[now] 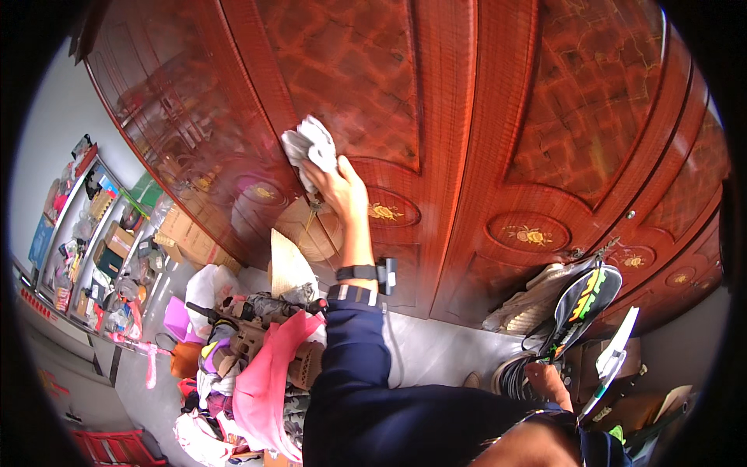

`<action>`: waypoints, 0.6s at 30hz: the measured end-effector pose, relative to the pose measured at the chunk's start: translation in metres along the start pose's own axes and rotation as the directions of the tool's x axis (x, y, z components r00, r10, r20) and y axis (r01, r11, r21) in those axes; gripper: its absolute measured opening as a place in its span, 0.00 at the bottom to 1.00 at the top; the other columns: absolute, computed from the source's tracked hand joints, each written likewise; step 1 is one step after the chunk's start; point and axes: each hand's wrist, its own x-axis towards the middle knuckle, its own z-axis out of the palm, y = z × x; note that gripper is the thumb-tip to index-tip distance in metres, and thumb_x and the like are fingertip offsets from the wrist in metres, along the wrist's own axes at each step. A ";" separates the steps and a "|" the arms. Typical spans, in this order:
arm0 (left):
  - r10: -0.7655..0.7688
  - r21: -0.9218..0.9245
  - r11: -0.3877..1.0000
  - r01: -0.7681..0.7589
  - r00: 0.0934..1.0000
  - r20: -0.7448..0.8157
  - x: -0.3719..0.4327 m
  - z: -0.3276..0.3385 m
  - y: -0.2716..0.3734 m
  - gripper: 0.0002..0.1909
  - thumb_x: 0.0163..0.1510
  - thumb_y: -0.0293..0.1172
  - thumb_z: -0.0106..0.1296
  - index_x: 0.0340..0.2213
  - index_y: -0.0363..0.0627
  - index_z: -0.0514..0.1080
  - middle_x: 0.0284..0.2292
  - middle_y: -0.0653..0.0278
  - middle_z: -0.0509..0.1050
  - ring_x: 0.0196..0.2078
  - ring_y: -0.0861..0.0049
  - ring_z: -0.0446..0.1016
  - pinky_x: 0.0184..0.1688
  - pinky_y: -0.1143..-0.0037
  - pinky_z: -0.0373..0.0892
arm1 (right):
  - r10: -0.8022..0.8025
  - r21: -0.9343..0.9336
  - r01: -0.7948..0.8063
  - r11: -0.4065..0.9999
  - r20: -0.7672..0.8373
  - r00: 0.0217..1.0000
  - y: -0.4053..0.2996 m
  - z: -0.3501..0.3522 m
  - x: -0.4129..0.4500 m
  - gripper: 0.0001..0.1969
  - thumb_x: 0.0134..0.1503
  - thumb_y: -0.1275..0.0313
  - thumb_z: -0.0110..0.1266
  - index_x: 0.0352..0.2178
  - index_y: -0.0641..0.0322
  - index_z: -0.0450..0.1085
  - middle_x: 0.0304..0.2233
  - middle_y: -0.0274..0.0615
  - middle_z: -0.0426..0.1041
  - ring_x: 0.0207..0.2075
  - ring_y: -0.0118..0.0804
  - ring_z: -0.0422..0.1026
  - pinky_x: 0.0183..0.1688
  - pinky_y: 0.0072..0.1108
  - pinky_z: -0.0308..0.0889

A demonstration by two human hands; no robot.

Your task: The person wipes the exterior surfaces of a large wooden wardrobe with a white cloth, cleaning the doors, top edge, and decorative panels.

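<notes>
My left hand point(344, 190) is raised against a glossy red-brown wooden wardrobe point(446, 146), gripping a crumpled white cloth point(312, 146). The cloth touches the door near a seam, above an oval panel with a gold flower. A dark band with a small device is on that wrist. Low at the right, my right hand point(547, 379) hangs beside a coil of dark cable point(510, 373); its fingers are mostly hidden. Near it, a black racket cover point(589, 303) with green and orange print hangs from a wardrobe door.
A straw hat point(289, 262) and a heap with pink cloth point(268, 373) lie at the lower left. Behind stand cardboard boxes point(189, 227) and cluttered shelves point(105, 227). At the right are a light bundle point(525, 300), a white-bladed fan point(613, 356) and more boxes.
</notes>
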 end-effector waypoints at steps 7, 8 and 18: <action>-0.284 0.135 0.958 0.254 0.910 0.303 -0.265 0.019 -0.148 0.10 0.52 0.23 0.41 0.31 0.33 0.72 0.27 0.43 0.74 0.28 0.55 0.74 0.31 0.64 0.69 | -0.267 -0.198 0.322 0.926 0.262 0.927 0.060 0.043 -0.001 0.08 0.52 0.69 0.52 0.32 0.60 0.73 0.30 0.49 0.76 0.35 0.45 0.76 0.36 0.29 0.71; -0.490 0.045 0.869 0.493 0.842 0.225 -0.284 -0.009 -0.195 0.10 0.52 0.22 0.41 0.32 0.35 0.72 0.29 0.49 0.75 0.29 0.62 0.74 0.31 0.67 0.70 | -0.214 -0.074 0.241 0.968 0.262 0.941 0.027 0.037 0.013 0.09 0.52 0.69 0.52 0.32 0.60 0.73 0.30 0.49 0.76 0.35 0.45 0.76 0.36 0.29 0.71; -0.491 -0.033 0.870 0.491 0.871 0.004 0.037 -0.042 -0.094 0.19 0.58 0.30 0.36 0.45 0.28 0.65 0.43 0.41 0.69 0.45 0.55 0.69 0.49 0.68 0.64 | -0.002 -0.018 0.001 1.000 -0.030 1.000 0.018 0.007 -0.021 0.07 0.52 0.70 0.50 0.30 0.58 0.74 0.26 0.49 0.75 0.29 0.52 0.75 0.31 0.32 0.70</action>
